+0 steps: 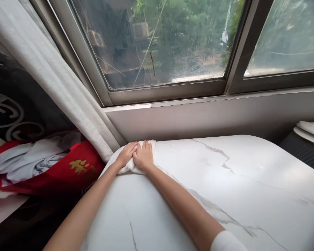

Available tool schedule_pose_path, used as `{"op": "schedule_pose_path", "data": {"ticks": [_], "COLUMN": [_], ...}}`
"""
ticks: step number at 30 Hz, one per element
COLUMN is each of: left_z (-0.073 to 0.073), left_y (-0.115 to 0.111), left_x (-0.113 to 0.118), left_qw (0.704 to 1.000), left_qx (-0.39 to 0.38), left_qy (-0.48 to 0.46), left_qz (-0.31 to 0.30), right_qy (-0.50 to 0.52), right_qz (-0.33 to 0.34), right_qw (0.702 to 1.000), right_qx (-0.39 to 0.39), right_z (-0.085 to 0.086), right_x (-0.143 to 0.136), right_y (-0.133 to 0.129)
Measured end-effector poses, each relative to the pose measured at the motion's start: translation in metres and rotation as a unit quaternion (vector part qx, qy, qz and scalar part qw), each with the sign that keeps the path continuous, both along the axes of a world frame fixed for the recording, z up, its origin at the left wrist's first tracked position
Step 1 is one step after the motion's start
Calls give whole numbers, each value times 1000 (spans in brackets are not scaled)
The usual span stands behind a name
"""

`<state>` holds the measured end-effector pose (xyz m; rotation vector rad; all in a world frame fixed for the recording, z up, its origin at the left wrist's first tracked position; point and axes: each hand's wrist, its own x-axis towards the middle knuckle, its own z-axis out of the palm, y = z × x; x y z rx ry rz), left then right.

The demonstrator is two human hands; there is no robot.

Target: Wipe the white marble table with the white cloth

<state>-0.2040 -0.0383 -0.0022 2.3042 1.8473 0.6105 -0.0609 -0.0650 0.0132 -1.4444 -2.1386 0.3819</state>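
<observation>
A white cloth [132, 168] lies bunched on the far left corner of a white marble-patterned table [211, 167]. My left hand [126, 154] rests palm down on the cloth's left part, its fingers stretched out. Right beside it, my right hand [143, 155] lies flat on the cloth, fingers extended toward the window and thumb touching the left hand. Both palms and the cloth beneath them are hidden. A fringed edge of the cloth shows past the right hand.
A window [167, 92] with a metal frame rises behind the table. To the left hang a pale curtain [65, 76] and, below, a red bag [75, 167] with light cloth inside. A dark chair-like piece [300, 146] with folded white fabric [312, 129] stands at the right.
</observation>
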Motion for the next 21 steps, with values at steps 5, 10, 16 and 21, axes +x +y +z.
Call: {"op": "schedule_pose_path", "data": {"ticks": [5,10,16,21], "left_z": [0,9,10,-4], "left_y": [-45,-113,-209,-271], "left_x": [-40,-33,-15,-3], "left_qw": [1000,999,998,995], "left_qx": [22,15,31,70], "left_qy": [-6,-8,-1,46], "left_qz": [15,39,55,51], "right_qy": [13,8,31,60], "right_qz": [57,109,190,272], "right_qw": [998,994,980,958], "right_qx": [12,2,-47,-70], "right_z": [1,5,15,20], "right_x": [-31,-25,3,36], "right_y": [-34,-88,-168,-216]}}
